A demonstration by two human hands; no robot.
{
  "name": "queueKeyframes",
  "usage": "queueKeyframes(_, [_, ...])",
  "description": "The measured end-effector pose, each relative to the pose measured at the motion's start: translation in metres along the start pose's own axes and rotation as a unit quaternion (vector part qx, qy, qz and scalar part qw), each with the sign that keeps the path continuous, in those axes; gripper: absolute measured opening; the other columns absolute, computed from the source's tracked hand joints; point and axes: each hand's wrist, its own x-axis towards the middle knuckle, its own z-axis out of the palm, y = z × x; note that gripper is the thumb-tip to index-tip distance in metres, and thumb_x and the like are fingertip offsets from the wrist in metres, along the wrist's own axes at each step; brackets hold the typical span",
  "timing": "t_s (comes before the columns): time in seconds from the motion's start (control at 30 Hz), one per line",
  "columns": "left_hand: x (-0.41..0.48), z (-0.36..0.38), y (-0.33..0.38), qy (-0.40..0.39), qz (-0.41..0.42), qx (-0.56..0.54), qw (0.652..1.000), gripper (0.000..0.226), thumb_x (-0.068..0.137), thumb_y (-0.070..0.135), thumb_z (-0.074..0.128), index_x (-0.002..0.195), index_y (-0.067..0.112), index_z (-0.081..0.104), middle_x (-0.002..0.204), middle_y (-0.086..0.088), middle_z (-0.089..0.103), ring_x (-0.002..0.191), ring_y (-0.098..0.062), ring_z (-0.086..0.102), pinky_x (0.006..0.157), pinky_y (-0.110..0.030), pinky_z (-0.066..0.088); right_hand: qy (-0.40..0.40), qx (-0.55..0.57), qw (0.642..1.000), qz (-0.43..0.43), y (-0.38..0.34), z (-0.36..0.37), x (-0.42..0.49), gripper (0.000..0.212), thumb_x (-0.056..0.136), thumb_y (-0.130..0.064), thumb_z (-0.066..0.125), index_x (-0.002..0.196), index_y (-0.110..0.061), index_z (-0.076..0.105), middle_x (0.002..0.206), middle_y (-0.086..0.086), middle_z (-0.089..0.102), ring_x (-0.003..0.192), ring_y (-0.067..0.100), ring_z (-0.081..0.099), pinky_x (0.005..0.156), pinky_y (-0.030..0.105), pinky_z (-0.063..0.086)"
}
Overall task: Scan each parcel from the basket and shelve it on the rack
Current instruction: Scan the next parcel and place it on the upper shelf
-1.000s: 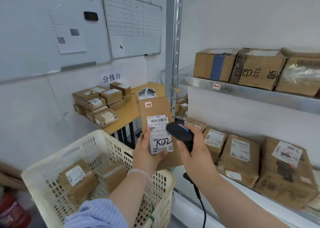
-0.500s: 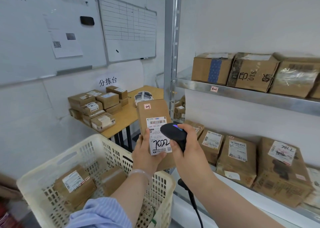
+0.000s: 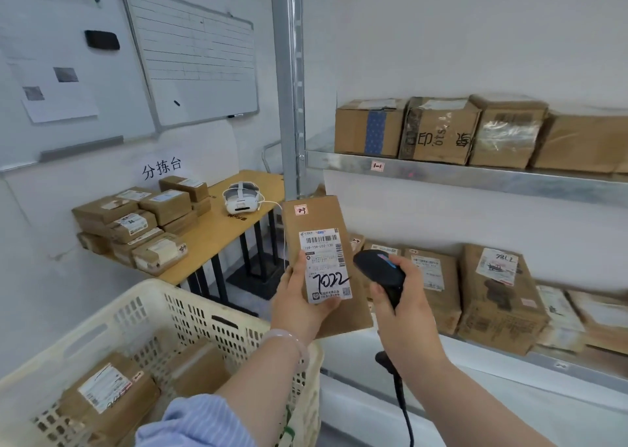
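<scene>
The black handheld scanner point(image 3: 379, 271), gripped by the right hand point(image 3: 407, 310), has edged right. The left hand point(image 3: 299, 307) clasps the flat brown cardboard parcel point(image 3: 319, 215) low; it seems light, stiff.

Bright, even, diffuse light with faint, soft shadows; wide-angle distortion curves the whiteboard point(image 3: 190, 59) and rack shelf point(image 3: 475, 178), and far-right parcels point(image 3: 557, 314) blur slightly.
</scene>
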Motion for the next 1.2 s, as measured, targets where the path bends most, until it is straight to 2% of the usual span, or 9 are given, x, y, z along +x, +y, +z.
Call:
queueKeyframes(0.1, [-0.005,0.029,0.021,-0.064,0.016,-0.022,0.998,0.106,0.077,0.037,0.083,0.154,0.047,0.011,0.150,0.010,0.037,0.134,-0.011,0.038,0.115,-0.034,0.031,0.055,-0.011,0.998,0.040,0.018,-0.032,-0.011,0.056,0.098,-0.026,0.057,0.105,-0.075,0.031,0.116,-0.011,0.059,0.091,0.021,0.062,0.079,0.037,0.055])
queueKeyframes(0.2, [-0.017,0.065,0.048,-0.128,0.013,-0.046,0.991,0.108,0.075,0.038,0.085,0.153,0.048,0.012,0.151,0.010,0.040,0.135,-0.017,0.042,0.114,-0.044,0.036,0.102,-0.028,0.993,0.060,0.030,-0.068,-0.027,0.050,0.098,-0.028,0.058,0.108,-0.069,0.033,0.118,-0.013,0.057,0.089,0.025,0.063,0.081,0.044,0.056])
queueKeyframes(0.27, [-0.026,0.090,0.069,-0.170,0.024,-0.052,0.984,0.108,0.075,0.036,0.085,0.153,0.049,0.012,0.149,0.010,0.043,0.133,-0.017,0.045,0.114,-0.043,0.037,0.134,-0.034,0.988,0.070,0.037,-0.095,-0.039,0.049,0.098,-0.027,0.059,0.112,-0.066,0.033,0.118,-0.019,0.055,0.091,0.025,0.063,0.082,0.046,0.056])
queueKeyframes(0.47, [-0.070,0.169,0.148,-0.242,0.085,-0.053,0.965,0.110,0.073,0.033,0.087,0.156,0.040,0.015,0.138,0.011,0.055,0.125,-0.011,0.052,0.109,-0.032,0.040,0.239,-0.055,0.967,0.074,0.049,-0.191,-0.079,0.053,0.097,-0.029,0.058,0.107,-0.073,0.031,0.114,-0.010,0.063,0.085,0.027,0.065,0.077,0.040,0.055])
queueKeyframes(0.63, [-0.131,0.249,0.224,-0.308,0.111,-0.069,0.942,0.108,0.076,0.035,0.084,0.156,0.044,0.011,0.146,0.008,0.047,0.133,-0.017,0.046,0.115,-0.045,0.036,0.309,-0.080,0.945,0.074,0.056,-0.298,-0.119,0.050,0.097,-0.027,0.058,0.112,-0.068,0.034,0.110,-0.008,0.064,0.082,0.025,0.066,0.074,0.042,0.057])
queueKeyframes(0.8, [-0.208,0.336,0.294,-0.355,0.154,-0.078,0.919,0.106,0.075,0.036,0.085,0.157,0.037,0.018,0.139,0.008,0.053,0.128,-0.016,0.052,0.112,-0.041,0.040,0.367,-0.112,0.919,0.089,0.071,-0.413,-0.166,0.048,0.097,-0.028,0.058,0.111,-0.067,0.035,0.111,-0.002,0.066,0.085,0.032,0.066,0.079,0.045,0.056])
queueKeyframes(0.93, [-0.256,0.391,0.341,-0.376,0.178,-0.083,0.905,0.106,0.075,0.036,0.085,0.157,0.037,0.016,0.130,0.013,0.053,0.118,-0.012,0.053,0.107,-0.033,0.042,0.400,-0.128,0.902,0.096,0.080,-0.488,-0.193,0.045,0.097,-0.030,0.057,0.111,-0.066,0.034,0.106,-0.001,0.067,0.079,0.027,0.066,0.069,0.038,0.053])
queueKeyframes(1.03, [-0.277,0.423,0.373,-0.394,0.196,-0.081,0.894,0.107,0.076,0.038,0.083,0.156,0.041,0.012,0.138,0.008,0.052,0.124,-0.015,0.053,0.110,-0.040,0.043,0.431,-0.119,0.889,0.097,0.082,-0.529,-0.204,0.042,0.097,-0.031,0.055,0.116,-0.063,0.035,0.109,-0.002,0.065,0.082,0.027,0.067,0.069,0.037,0.053])
queueKeyframes(1.2, [-0.293,0.466,0.423,-0.415,0.249,-0.055,0.873,0.111,0.074,0.043,0.083,0.156,0.043,0.007,0.137,0.008,0.050,0.122,-0.015,0.052,0.107,-0.040,0.044,0.485,-0.118,0.862,0.085,0.082,-0.578,-0.213,0.044,0.097,-0.029,0.057,0.112,-0.065,0.037,0.092,-0.002,0.067,0.052,0.011,0.062,0.043,0.015,0.044])
